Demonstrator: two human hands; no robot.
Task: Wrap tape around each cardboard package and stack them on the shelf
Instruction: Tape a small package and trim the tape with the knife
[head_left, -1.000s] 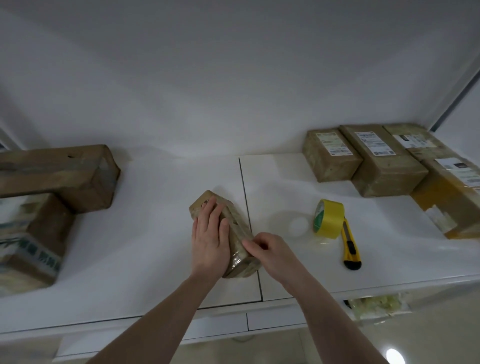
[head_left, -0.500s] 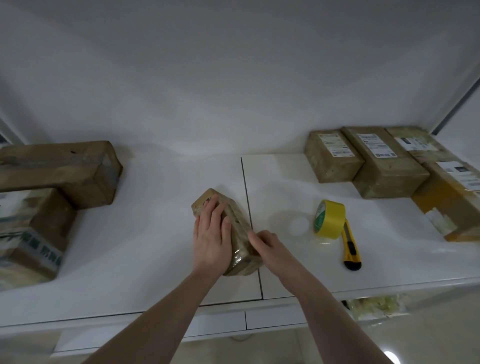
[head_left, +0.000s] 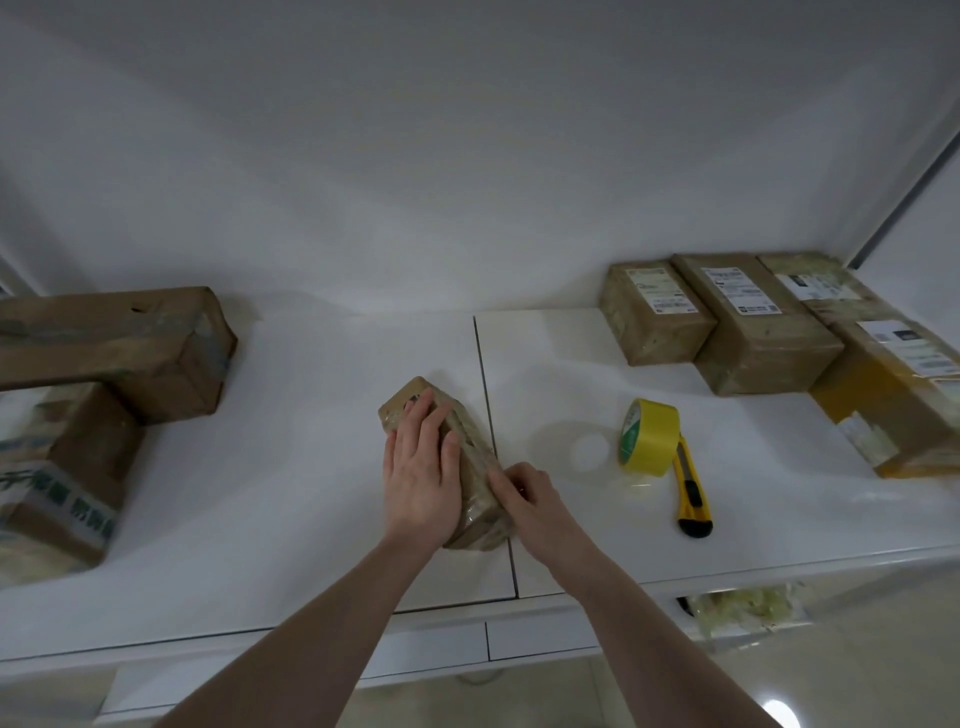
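Two bare forearms are seen reaching up from the bottom edge over a white desk (head_left: 291, 519). The left hand (head_left: 422, 470) is laid flat, fingers spread wide, on top of a small cardboard package (head_left: 472, 457), pressing it down. The right hand (head_left: 524, 496) is curled w/ fingertips pinched against the package's right side near its close end; what is pinched can't be told. The package lies at desk centre, angled, just left of a seam between two panels; its near end looks glossy w/ clear wrap.

To the right, a clear tape roll (head_left: 566, 451) is lying flat, approx. between package & a yellow tape roll (head_left: 649, 436), which is stood on edge. A yellow-black utility knife (head_left: 690, 491) lies touching the yellow roll, pointing toward the desk's front edge.

Further back at right, four labelled cardboard boxes (head_left: 748, 332) are lined up side by side against the wall. At far left, a long box (head_left: 119, 343) is rested atop a printed box (head_left: 57, 478). A plain white wall is seen behind everything.
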